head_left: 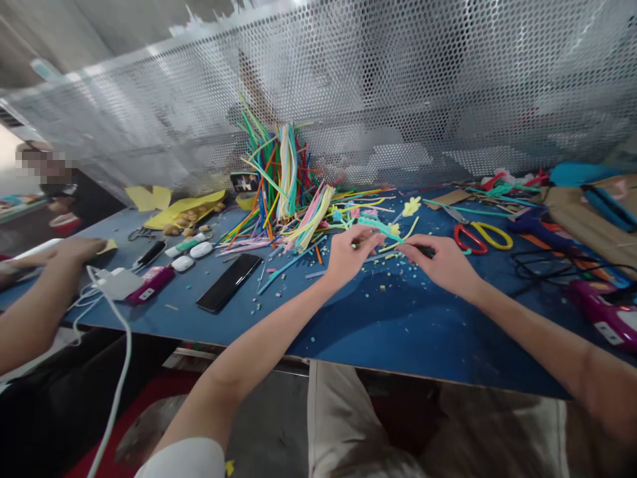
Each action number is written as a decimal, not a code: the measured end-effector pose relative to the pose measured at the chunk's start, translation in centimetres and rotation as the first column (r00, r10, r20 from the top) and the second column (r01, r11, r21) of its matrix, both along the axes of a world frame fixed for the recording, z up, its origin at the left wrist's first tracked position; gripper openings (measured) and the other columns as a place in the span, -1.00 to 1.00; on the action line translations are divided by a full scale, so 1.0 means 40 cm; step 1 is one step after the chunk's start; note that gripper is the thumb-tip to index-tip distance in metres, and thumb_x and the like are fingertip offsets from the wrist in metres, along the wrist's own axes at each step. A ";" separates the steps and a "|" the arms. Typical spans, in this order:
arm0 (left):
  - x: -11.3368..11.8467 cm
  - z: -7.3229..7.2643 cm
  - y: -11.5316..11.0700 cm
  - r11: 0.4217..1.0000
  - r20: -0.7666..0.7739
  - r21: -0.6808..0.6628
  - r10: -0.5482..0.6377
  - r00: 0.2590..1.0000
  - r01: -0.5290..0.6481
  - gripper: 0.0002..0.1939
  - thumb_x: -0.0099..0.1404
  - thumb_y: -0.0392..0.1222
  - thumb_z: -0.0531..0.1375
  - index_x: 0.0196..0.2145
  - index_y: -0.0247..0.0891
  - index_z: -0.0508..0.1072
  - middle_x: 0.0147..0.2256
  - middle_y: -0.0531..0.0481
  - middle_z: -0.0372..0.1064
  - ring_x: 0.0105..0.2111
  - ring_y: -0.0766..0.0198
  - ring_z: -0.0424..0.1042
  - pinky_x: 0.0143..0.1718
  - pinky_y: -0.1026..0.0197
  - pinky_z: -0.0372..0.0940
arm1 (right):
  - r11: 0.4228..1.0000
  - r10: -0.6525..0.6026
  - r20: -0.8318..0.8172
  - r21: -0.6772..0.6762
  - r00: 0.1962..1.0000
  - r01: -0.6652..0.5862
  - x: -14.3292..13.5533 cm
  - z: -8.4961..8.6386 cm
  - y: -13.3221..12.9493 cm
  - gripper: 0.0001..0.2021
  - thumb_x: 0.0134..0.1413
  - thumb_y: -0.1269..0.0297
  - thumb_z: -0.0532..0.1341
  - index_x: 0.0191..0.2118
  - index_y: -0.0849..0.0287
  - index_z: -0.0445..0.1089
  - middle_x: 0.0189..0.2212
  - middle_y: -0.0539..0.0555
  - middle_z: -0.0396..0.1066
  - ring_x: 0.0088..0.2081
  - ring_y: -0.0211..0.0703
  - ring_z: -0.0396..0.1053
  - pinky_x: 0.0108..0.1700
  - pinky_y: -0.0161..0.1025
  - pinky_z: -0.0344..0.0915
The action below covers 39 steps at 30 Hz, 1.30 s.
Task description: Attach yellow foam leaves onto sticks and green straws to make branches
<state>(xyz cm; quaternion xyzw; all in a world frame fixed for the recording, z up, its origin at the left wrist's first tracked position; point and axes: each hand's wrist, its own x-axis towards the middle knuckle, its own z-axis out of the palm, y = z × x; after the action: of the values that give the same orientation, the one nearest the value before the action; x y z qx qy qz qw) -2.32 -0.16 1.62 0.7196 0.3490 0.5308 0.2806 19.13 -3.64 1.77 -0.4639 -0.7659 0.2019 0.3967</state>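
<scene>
A mint-green pipe cleaner (389,234) stretches between my two hands, above the blue table. My left hand (352,252) is closed, its thumb and fingers pinching the strand on the left. On the other side, my right hand (442,260) pinches the strand's right end. A small dark shape shows under its fingers, too unclear to name. Just behind my hands lie fuzzy twisted pieces in mint, pink and yellow, among them a yellow flower-like piece (411,206). Small cut bits are scattered around.
Bundled pipe cleaners (287,172) stand at the back against a perforated metal screen (398,99). Scissors (480,236) and a purple glue gun (604,315) lie right. A black phone (229,282) and a white charger (119,284) lie left, near another person's arm (44,292).
</scene>
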 end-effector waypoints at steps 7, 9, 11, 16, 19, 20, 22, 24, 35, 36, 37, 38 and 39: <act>0.009 -0.012 0.008 0.995 -0.110 0.097 0.046 0.993 -0.035 -0.77 0.36 -0.05 0.20 -0.21 -0.24 0.56 -0.30 -0.04 0.58 -0.33 0.23 0.57 -0.20 0.19 0.43 | 0.967 -0.104 0.143 0.244 0.984 0.066 0.010 -0.032 0.006 -0.75 0.31 0.14 0.14 -0.15 0.10 0.54 -0.25 0.06 0.59 -0.22 -0.06 0.52 -0.15 -0.18 0.35; 0.013 -0.016 0.005 0.995 -0.105 0.093 0.046 0.993 -0.036 -0.75 0.36 -0.03 0.20 -0.22 -0.25 0.56 -0.34 -0.03 0.57 -0.35 0.24 0.57 -0.23 0.20 0.42 | 0.956 -0.144 0.142 0.275 0.979 0.101 0.009 -0.035 0.008 -0.74 0.30 0.14 0.14 -0.15 0.11 0.55 -0.24 0.06 0.60 -0.20 -0.05 0.54 -0.14 -0.17 0.37; 0.017 -0.017 -0.001 0.996 -0.097 0.069 0.055 0.994 -0.048 -0.73 0.34 0.01 0.22 -0.25 -0.25 0.57 -0.40 -0.01 0.56 -0.40 0.24 0.56 -0.30 0.23 0.40 | 0.951 -0.162 0.143 0.288 0.976 0.115 0.007 -0.035 0.008 -0.74 0.30 0.13 0.15 -0.16 0.11 0.56 -0.24 0.07 0.61 -0.21 -0.04 0.55 -0.15 -0.16 0.38; 0.020 -0.010 -0.018 0.998 -0.040 -0.023 0.061 0.997 -0.062 -0.70 0.30 0.05 0.24 -0.32 -0.25 0.60 -0.49 0.00 0.54 -0.50 0.25 0.51 -0.43 0.25 0.34 | 0.962 -0.128 0.166 0.262 0.978 0.082 0.007 -0.028 0.003 -0.72 0.30 0.10 0.14 -0.13 0.05 0.57 -0.18 0.07 0.60 -0.16 0.00 0.56 -0.13 -0.12 0.40; 0.019 -0.006 -0.019 0.997 0.004 -0.006 0.073 0.997 -0.073 -0.71 0.26 0.04 0.28 -0.34 -0.25 0.60 -0.47 -0.01 0.54 -0.48 0.24 0.51 -0.36 0.22 0.35 | 0.965 -0.118 0.178 0.254 0.977 0.070 0.008 -0.031 0.004 -0.71 0.29 0.08 0.15 -0.13 0.07 0.59 -0.18 0.10 0.61 -0.16 0.03 0.56 -0.14 -0.10 0.41; 0.019 -0.005 -0.018 0.995 -0.005 0.019 0.095 0.995 -0.095 -0.72 0.25 0.04 0.29 -0.35 -0.25 0.60 -0.46 -0.02 0.54 -0.46 0.23 0.50 -0.32 0.21 0.35 | 0.964 -0.117 0.178 0.256 0.977 0.069 0.008 -0.033 0.004 -0.70 0.29 0.09 0.16 -0.14 0.09 0.59 -0.18 0.12 0.61 -0.15 0.03 0.56 -0.13 -0.10 0.41; 0.017 -0.004 -0.017 0.989 -0.032 0.068 0.137 0.990 -0.134 -0.71 0.26 0.04 0.28 -0.38 -0.25 0.60 -0.43 -0.02 0.54 -0.42 0.24 0.48 -0.26 0.20 0.34 | 0.964 -0.114 0.173 0.259 0.978 0.066 0.007 -0.036 0.004 -0.70 0.28 0.10 0.17 -0.14 0.12 0.59 -0.17 0.12 0.61 -0.14 0.03 0.56 -0.12 -0.11 0.41; 0.015 -0.001 -0.016 0.987 -0.055 0.087 0.140 0.989 -0.135 -0.71 0.29 0.03 0.25 -0.37 -0.26 0.58 -0.40 -0.02 0.53 -0.40 0.25 0.45 -0.24 0.22 0.32 | 0.964 -0.109 0.168 0.260 0.980 0.062 0.007 -0.038 0.004 -0.71 0.28 0.11 0.17 -0.13 0.11 0.59 -0.16 0.11 0.61 -0.14 0.03 0.56 -0.13 -0.12 0.41; 0.019 -0.002 -0.017 0.995 -0.045 -0.020 0.096 0.994 -0.097 -0.67 0.32 0.06 0.21 -0.37 -0.27 0.54 -0.41 0.01 0.48 -0.40 0.29 0.37 -0.26 0.25 0.27 | 0.969 -0.117 0.170 0.234 0.978 0.076 0.006 -0.034 0.005 -0.71 0.29 0.08 0.13 -0.16 0.05 0.57 -0.18 0.07 0.61 -0.18 0.02 0.55 -0.18 -0.13 0.38; 0.019 -0.002 -0.016 0.995 -0.044 -0.027 0.096 0.994 -0.097 -0.68 0.31 0.06 0.21 -0.36 -0.27 0.54 -0.40 0.01 0.48 -0.40 0.29 0.38 -0.26 0.25 0.27 | 0.970 -0.114 0.175 0.231 0.978 0.071 0.005 -0.033 0.004 -0.72 0.29 0.09 0.13 -0.16 0.05 0.57 -0.19 0.07 0.61 -0.20 0.01 0.55 -0.19 -0.14 0.37; 0.019 -0.003 -0.015 0.995 -0.046 -0.036 0.089 0.995 -0.091 -0.68 0.31 0.06 0.21 -0.35 -0.27 0.54 -0.41 0.01 0.48 -0.41 0.29 0.39 -0.27 0.25 0.28 | 0.971 -0.112 0.179 0.230 0.977 0.070 0.004 -0.030 0.002 -0.72 0.29 0.09 0.13 -0.17 0.06 0.57 -0.21 0.07 0.61 -0.22 0.00 0.55 -0.21 -0.14 0.36; 0.019 -0.004 -0.014 0.996 -0.050 -0.047 0.076 0.996 -0.079 -0.67 0.31 0.07 0.21 -0.35 -0.27 0.54 -0.42 0.02 0.48 -0.43 0.29 0.41 -0.28 0.25 0.29 | 0.971 -0.112 0.182 0.229 0.977 0.069 0.003 -0.028 0.000 -0.72 0.29 0.09 0.13 -0.19 0.06 0.56 -0.24 0.06 0.61 -0.25 -0.02 0.55 -0.23 -0.15 0.35; 0.019 -0.004 -0.013 0.996 -0.057 -0.057 0.059 0.997 -0.062 -0.67 0.32 0.07 0.20 -0.34 -0.27 0.54 -0.44 0.02 0.47 -0.44 0.29 0.42 -0.29 0.26 0.29 | 0.972 -0.112 0.184 0.225 0.976 0.069 0.002 -0.026 -0.002 -0.72 0.28 0.10 0.13 -0.19 0.07 0.56 -0.26 0.06 0.61 -0.28 -0.03 0.54 -0.25 -0.16 0.34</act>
<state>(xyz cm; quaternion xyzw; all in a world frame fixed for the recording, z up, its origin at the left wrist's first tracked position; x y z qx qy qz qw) -1.56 -0.70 1.45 0.7145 0.3936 0.5086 0.2755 19.22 -3.71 0.72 -0.4701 -0.7965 0.0520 0.3766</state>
